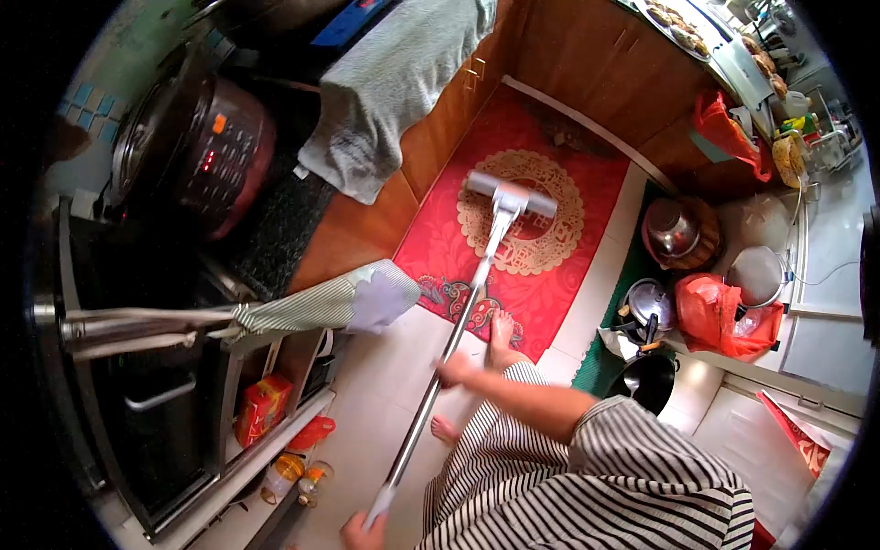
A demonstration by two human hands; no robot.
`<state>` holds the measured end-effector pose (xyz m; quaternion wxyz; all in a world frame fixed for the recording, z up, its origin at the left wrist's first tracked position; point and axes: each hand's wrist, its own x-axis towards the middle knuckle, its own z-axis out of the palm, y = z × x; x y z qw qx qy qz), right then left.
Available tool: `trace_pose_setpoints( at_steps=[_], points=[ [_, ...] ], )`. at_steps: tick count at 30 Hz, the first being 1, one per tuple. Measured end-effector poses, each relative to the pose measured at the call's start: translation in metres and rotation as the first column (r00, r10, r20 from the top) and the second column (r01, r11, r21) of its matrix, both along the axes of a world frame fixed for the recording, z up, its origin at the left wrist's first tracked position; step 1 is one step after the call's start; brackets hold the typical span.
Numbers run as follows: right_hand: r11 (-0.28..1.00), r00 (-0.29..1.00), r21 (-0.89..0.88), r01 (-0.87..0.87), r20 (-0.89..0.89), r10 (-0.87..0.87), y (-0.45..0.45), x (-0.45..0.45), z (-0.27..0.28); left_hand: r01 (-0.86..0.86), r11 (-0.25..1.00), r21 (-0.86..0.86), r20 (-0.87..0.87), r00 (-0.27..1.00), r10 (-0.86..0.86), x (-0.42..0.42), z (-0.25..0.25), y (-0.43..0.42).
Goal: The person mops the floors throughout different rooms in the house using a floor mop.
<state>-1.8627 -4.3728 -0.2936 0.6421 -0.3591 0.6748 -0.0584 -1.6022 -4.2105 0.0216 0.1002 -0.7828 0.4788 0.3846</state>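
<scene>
A floor mop with a long metal pole point(431, 399) slants from the bottom left up to a flat white head point(511, 194), which rests on a red mat point(559, 307) with a round lace pattern. My right hand point(454, 371) is wrapped around the middle of the pole, somewhat blurred. Near the bottom edge, my left hand point(362, 532) grips the pole's lower end in the view, partly cut off by the frame. My bare feet show beside the pole, one at the mat's near edge and one on the tiles.
Wooden cabinets point(577, 55) border the mat. A rice cooker point(220, 151) and grey towel point(376, 101) are on the left counter. A striped cloth point(302, 307) hangs nearby. Pots, a wok point(646, 380) and red bags point(724, 316) stand right; bottles point(282, 477) sit lower left.
</scene>
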Motion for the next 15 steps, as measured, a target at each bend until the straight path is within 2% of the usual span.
trace_pose_setpoints(
  at_steps=[1, 2, 3, 5, 6, 7, 8, 10, 12, 13, 14, 15],
  points=[
    [0.996, 0.995, 0.019, 0.09, -0.039, -0.089, -0.039, -0.045, -0.006, -0.08, 0.994, -0.079, -0.043, 0.996, 0.077, -0.057, -0.019, -0.046],
    [0.96, 0.929, -0.159, 0.23, -0.259, -0.265, -0.071, -0.081, -0.012, 0.0, 0.99, -0.139, -0.046, 0.999, -0.007, -0.093, -0.049, -0.061],
    [0.856, 0.849, -0.046, 0.515, 0.168, -0.501, -0.098, -0.12, -0.015, 0.039, 0.994, -0.099, -0.086, 0.995, -0.048, -0.127, -0.064, -0.082],
    [0.865, 0.865, -0.022, 0.502, 0.006, -0.502, -0.144, -0.176, -0.064, 0.082, 0.982, -0.169, -0.231, 0.966, -0.121, -0.182, -0.079, -0.117],
    [0.895, 0.893, -0.022, 0.445, -0.058, -0.446, -0.162, -0.193, -0.056, 0.133, 0.98, -0.148, -0.236, 0.957, -0.166, -0.198, -0.079, -0.129],
    [0.878, 0.878, -0.048, 0.475, -0.03, -0.477, -0.171, -0.198, -0.06, 0.144, 0.983, -0.116, -0.226, 0.96, -0.168, -0.2, -0.079, -0.136],
    [0.805, 0.798, 0.097, 0.585, 0.108, -0.593, -0.172, -0.202, -0.063, 0.155, 0.985, -0.079, -0.216, 0.962, -0.169, -0.198, -0.078, -0.136],
    [0.788, 0.785, 0.12, 0.604, 0.079, -0.614, -0.163, -0.184, -0.071, 0.13, 0.99, -0.046, -0.178, 0.975, -0.136, -0.184, -0.067, -0.129],
    [0.707, 0.707, 0.027, 0.707, 0.005, -0.707, -0.137, -0.139, -0.117, 0.072, 0.997, -0.024, -0.124, 0.99, -0.074, -0.153, -0.067, -0.111],
    [0.766, 0.766, 0.028, 0.643, -0.007, -0.643, -0.128, -0.118, -0.046, 0.049, 0.999, -0.02, -0.098, 0.994, -0.051, -0.133, -0.065, -0.096],
    [0.81, 0.806, -0.134, 0.57, -0.1, -0.584, -0.109, -0.092, -0.048, 0.027, 0.999, -0.016, -0.074, 0.997, -0.028, -0.111, -0.061, -0.078],
    [0.797, 0.793, -0.147, 0.587, -0.096, -0.602, -0.077, -0.061, -0.095, 0.027, 0.999, -0.031, -0.034, 0.999, -0.028, -0.085, -0.057, -0.053]
  ],
)
